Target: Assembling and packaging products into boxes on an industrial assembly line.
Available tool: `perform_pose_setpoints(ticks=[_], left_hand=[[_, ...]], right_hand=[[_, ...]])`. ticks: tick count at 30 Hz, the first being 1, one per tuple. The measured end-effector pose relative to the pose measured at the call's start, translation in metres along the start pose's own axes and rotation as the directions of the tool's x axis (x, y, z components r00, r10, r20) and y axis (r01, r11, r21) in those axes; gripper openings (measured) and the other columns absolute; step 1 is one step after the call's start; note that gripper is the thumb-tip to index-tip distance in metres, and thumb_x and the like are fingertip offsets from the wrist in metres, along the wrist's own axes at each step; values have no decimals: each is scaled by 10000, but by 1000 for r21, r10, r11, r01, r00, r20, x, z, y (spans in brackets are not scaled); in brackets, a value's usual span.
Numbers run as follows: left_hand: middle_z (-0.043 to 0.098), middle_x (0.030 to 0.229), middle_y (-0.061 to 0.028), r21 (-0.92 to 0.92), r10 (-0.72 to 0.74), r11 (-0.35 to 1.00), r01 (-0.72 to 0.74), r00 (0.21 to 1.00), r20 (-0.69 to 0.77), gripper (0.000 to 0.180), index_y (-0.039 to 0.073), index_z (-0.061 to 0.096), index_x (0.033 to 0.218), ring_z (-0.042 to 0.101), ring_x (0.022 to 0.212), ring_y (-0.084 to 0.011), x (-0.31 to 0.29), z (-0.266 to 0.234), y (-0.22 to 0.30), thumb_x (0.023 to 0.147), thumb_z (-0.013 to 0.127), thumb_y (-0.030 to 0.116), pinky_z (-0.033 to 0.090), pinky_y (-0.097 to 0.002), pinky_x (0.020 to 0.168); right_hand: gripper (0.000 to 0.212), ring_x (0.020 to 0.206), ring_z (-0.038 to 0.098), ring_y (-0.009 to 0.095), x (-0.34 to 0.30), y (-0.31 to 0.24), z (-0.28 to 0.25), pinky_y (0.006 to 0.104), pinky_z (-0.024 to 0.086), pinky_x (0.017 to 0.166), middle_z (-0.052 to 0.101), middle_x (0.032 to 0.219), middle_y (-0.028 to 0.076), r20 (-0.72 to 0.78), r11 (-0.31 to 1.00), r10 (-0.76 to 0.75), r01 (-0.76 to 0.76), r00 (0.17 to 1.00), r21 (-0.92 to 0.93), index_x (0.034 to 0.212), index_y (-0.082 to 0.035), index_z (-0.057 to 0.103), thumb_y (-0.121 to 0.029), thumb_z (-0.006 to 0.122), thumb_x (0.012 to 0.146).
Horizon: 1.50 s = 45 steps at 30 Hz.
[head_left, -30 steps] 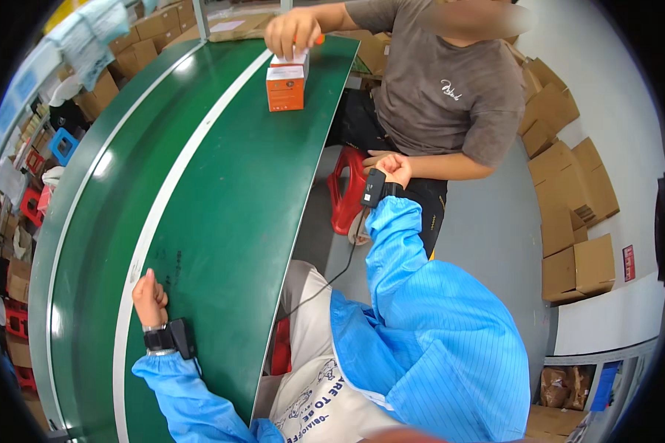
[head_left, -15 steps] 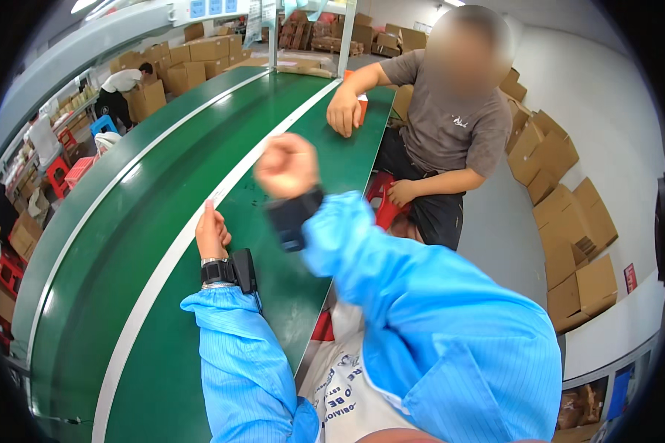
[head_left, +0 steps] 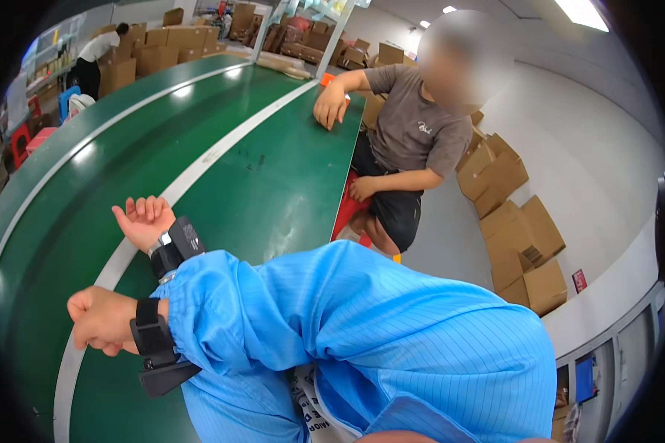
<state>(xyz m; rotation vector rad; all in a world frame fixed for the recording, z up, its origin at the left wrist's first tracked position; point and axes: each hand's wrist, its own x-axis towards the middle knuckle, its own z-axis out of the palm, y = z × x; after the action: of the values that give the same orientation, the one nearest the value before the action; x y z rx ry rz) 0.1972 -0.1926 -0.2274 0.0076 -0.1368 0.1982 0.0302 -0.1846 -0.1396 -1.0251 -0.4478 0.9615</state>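
My left hand is over the white stripe of the green table, palm turned up and fingers apart, with nothing in it. Nearer to me, my right hand is curled into a loose fist, and no object shows in it. My right forearm, in a blue striped sleeve, crosses over my left arm and hides much of it. Each wrist wears a black strap with a small black device: one device by the left hand, another hanging below the right wrist.
The green table has white stripes along it. Across its right edge sits a person in a brown T-shirt, one hand resting by a small orange item. Cardboard boxes line the right wall. Another person bends over boxes far left.
My right hand has swept left and toward me, crossing over my left arm. My left hand has shifted left and opened its fingers. The view has turned somewhat to the right.
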Motion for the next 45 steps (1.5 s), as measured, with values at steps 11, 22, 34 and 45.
perform_pose_setpoints(ticks=[11,22,34,45], left_hand=[[420,472,-14,-115,79,987,-109,967,-242,459,160,457,536,366,409,-182,-10,9,-21,774,393,546,292,-314,394],[474,566,-40,-109,17,994,-20,999,-35,421,139,519,618,427,490,-217,-4,-13,19,774,429,519,360,-363,481],[287,514,-2,248,145,962,-116,984,-100,286,71,383,621,233,437,-105,-52,14,127,822,510,229,203,-240,405],[201,483,7,719,13,687,100,989,-149,416,114,292,548,139,353,-91,-62,26,138,902,352,325,143,-233,314]], right_hand=[[265,365,189,59,12,-6,-8,230,123,336,280,485,-5,-95,986,7,9,995,165,607,-94,303,31,525,680],[308,361,219,69,20,-3,-4,234,140,333,293,486,-12,-6,980,-10,10,1000,196,588,-108,280,16,551,663],[274,365,296,115,-10,-75,-116,231,265,348,294,455,-12,-283,635,-549,613,786,471,478,-101,365,-148,516,702],[318,359,206,75,-389,-167,-475,210,228,354,231,442,-39,-796,68,-583,986,164,154,508,-143,248,-10,459,706]])
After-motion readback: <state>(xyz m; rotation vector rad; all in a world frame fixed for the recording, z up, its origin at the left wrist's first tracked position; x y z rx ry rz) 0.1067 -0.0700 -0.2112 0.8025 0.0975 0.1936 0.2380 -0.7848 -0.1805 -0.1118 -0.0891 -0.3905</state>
